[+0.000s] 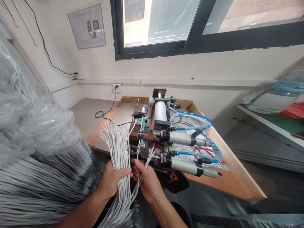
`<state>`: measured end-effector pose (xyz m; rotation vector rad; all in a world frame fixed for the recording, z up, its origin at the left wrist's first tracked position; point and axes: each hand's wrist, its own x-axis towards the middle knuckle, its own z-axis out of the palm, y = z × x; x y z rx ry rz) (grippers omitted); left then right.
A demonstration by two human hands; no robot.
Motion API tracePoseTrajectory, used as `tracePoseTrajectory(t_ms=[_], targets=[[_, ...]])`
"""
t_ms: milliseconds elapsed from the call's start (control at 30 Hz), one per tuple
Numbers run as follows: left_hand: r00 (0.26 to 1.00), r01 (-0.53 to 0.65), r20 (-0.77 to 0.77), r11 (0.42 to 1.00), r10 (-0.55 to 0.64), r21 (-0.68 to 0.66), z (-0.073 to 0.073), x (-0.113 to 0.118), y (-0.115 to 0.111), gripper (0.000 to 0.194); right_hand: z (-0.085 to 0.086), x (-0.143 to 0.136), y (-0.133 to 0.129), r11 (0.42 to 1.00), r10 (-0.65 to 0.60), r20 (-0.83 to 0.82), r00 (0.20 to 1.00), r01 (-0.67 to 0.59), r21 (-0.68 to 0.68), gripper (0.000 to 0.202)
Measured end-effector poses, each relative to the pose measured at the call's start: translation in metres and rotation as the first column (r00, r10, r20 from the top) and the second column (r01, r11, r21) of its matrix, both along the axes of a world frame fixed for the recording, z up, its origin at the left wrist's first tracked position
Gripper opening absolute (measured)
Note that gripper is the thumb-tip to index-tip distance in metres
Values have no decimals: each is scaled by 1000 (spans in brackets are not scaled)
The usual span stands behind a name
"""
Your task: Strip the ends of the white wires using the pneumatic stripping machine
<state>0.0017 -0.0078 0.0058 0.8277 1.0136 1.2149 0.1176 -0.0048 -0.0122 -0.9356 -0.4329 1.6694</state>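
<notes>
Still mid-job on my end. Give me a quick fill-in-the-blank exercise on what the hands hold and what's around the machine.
1. The right hand holds ____ white wires than the left hand.
2. From the machine, the two lower silver cylinders stick out toward the picture's ____ side.
3. In the wall above the machine is a dark-framed ____.

Missing words: fewer; right; window.

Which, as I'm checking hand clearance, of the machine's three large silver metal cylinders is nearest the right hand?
The frontmost silver metal cylinder, lowest in the picture; the middle one and rearmost one sit farther from the right hand.
</notes>
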Motion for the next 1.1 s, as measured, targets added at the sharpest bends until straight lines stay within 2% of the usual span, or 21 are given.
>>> tracePoseTrajectory(t_ms=[100,267,533,767,967,1100], targets=[[998,66,-1,996,-66,54,0,1,-1,13,1,-2,-2,995,82,19,996,-83,48,29],[995,93,-41,992,-89,85,1,1,-3,11,-4,-6,-9,994,-53,85,995,45,100,26],[998,0,-58,1000,-1,-22,-6,-5,0,12,-9,0,-21,987,-152,67,986,148,61,23],[998,-51,-41,997,49,-53,-7,-7,2,17,-8,0,-17,992,-121,68,990,119,36,26],[998,-39,-48,998,37,-47,-7,-7,3,15,-7,0,-10,993,-112,70,991,115,-40,29],[998,-47,-36,997,45,-62,-6,-7,4,15,-9,1,-7,995,-90,65,994,93,-44,30]])
